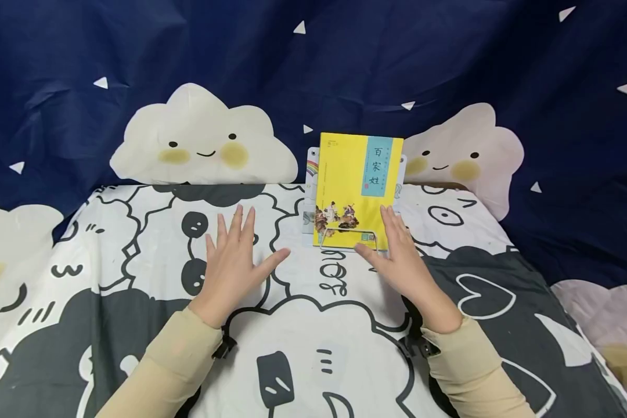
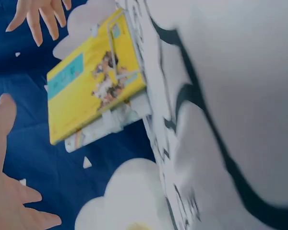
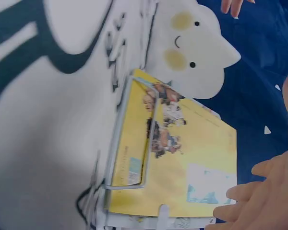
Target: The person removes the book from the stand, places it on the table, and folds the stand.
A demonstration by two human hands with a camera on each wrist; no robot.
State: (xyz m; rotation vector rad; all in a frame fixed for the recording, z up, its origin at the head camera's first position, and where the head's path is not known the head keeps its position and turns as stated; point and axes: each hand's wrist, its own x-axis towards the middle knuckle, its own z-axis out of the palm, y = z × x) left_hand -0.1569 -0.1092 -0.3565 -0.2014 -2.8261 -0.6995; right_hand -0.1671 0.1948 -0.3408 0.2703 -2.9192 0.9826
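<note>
A: What's the stand (image 1: 309, 203) holding?

B: A book (image 1: 342, 174). It's leaning back in there, yellow cover facing us, with the wire lip (image 3: 151, 136) crossing its lower part. The stand's sitting on the cloth (image 1: 313, 342).

A: And the hands?

B: The left hand (image 1: 230, 262) is spreading its fingers wide, holding nothing, left of the book. The right hand (image 1: 403, 266) is hovering near the book's lower right, fingers stretching straight, thumb apart, gripping nothing.
</note>
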